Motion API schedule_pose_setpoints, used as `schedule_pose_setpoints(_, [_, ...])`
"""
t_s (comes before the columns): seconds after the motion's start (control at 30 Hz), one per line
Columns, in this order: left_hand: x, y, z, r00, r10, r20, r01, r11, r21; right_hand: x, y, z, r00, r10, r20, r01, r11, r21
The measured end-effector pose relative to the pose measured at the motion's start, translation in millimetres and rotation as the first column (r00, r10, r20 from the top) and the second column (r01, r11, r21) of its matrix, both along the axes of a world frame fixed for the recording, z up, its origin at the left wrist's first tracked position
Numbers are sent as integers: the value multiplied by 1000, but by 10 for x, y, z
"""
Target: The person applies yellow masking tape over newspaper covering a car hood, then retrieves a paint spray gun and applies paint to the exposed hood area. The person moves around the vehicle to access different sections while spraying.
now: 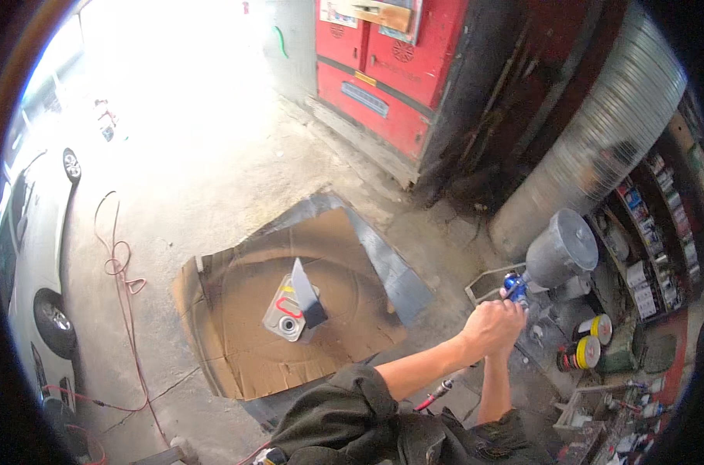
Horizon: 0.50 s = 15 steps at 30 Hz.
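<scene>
Held out to my right is a blue spray gun (515,287) with a large grey cup (561,249). My left hand (489,328) is closed on the gun. My right hand (502,350) is behind and below it, mostly hidden, fingers not clear. A red air hose (427,401) with a metal fitting hangs below. On the floor lies paint-stained cardboard (236,341) bearing a silver can-like object (277,316) with a round opening and red handle-like loop, and a pale, tilted flat piece (301,280) against it.
A white car (28,232) and coiled hose (119,263) are at left. Red cabinets (398,70) stand at back. Right are a ribbed duct (600,132), shelves (639,256), paint buckets (588,353) and crates of tools (592,418). Grey sheeting (387,263) underlies the cardboard.
</scene>
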<state>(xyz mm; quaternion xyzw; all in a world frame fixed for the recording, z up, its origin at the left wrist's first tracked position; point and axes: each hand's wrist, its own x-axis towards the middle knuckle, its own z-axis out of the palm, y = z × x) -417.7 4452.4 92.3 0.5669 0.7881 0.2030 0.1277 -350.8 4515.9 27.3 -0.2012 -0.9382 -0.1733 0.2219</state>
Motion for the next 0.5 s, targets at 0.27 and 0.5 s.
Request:
schedule_pose_setpoints(0.27, [-180, -525, -850, 740, -46, 671, -218, 927, 304, -30, 31, 357, 624, -646, -440, -478, 130, -868])
schedule_pose_setpoints(0.5, [13, -435, -1062, 304, -269, 914, -67, 951, 302, 101, 62, 458, 626, -607, -489, -550, 101, -829])
